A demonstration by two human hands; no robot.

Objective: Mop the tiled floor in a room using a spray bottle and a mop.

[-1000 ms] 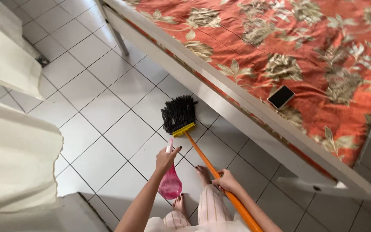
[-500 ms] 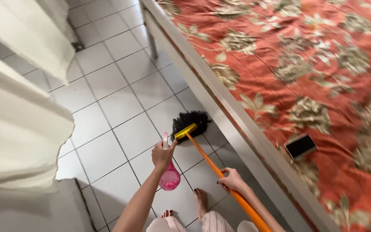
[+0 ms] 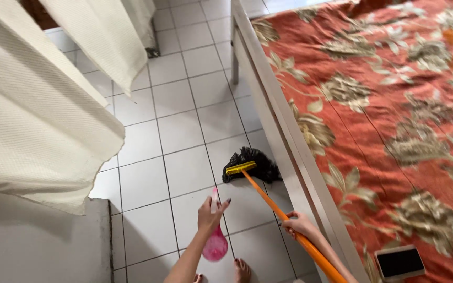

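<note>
In right hand [image 3: 299, 225], mop handle [image 3: 284, 217]

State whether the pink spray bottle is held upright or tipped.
Upright: the left hand grips the pink spray bottle near its nozzle, round body hanging below.

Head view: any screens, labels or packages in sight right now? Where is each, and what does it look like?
Phone: lies flat on the orange floral bedspread, bottom right; a rectangle with a dark, unlit screen and a pale edge.
Spray bottle: in the left hand, over the tiled floor; pink, rounded, pale nozzle; no label visible.
</note>
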